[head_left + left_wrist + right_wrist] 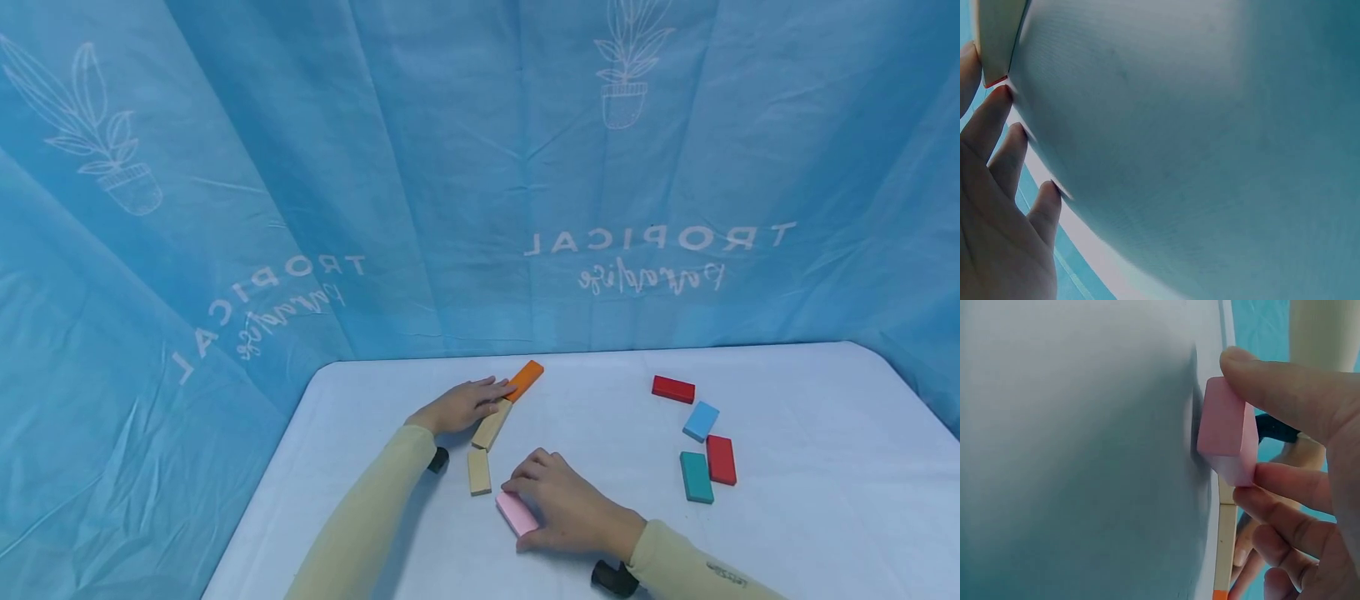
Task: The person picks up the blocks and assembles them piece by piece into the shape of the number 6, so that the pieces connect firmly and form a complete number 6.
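Note:
My right hand pinches a pink block between thumb and fingertips, close over the white table. In the right wrist view the thumb lies on one end of the pink block and fingers on the other. My left hand reaches to the far side, its fingers extended over the spot where an orange block meets a plain wooden block. A second wooden block follows nearer to me, so the three form a bending line. The left wrist view shows left fingertips down at the tabletop.
To the right lie a far red block, a light blue block, a second red block and a green block. Blue curtains hang behind the white table. Black wrist cameras sit under both wrists.

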A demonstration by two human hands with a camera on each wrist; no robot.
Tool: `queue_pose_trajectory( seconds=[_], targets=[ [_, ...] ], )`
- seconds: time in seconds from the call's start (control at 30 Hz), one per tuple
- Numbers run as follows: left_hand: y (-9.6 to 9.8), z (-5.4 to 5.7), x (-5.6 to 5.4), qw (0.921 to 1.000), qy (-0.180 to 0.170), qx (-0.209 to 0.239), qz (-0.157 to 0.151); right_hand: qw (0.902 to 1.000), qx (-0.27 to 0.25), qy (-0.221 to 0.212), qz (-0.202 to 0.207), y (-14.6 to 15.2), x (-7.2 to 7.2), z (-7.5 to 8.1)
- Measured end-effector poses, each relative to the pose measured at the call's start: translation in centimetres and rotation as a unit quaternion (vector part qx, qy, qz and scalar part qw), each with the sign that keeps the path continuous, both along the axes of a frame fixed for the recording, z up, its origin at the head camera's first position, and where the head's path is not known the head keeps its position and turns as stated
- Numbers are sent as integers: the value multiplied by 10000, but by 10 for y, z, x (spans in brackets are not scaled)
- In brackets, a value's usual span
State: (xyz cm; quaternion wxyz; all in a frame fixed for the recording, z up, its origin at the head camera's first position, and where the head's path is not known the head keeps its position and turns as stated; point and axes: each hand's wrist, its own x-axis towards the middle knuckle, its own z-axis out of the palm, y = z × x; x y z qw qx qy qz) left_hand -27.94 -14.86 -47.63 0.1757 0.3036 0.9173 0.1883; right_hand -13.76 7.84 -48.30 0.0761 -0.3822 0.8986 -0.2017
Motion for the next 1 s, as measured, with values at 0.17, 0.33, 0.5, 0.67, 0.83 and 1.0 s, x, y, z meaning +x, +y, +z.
queue_pose_trajectory(
  seconds=[0.17, 0.33, 0.5, 0.67, 0.83, 1.0],
  targets=[
    [-1, 0, -1, 10000, 21, 41, -71, 9999, 54, 1, 86, -4, 0, 0],
    [-1, 1, 0, 9999, -3, 113, -75, 9996, -63, 65, 278, -6, -1, -1],
    [0, 2, 1, 9999, -4, 106, -65, 9989, -120, 130, 442, -9, -2, -3],
    [0, 1, 0, 10000, -15, 49, -30, 9986, -68, 156, 510, -13, -3, -3],
    [0, 0, -1, 10000, -23, 33, -10, 9984, 13, 155, 553, -16, -4, -2],
    [0, -1, -1, 10000, -9, -23, 20, 9984, 47, 76, 553, -18, -3, -2]
  ],
)
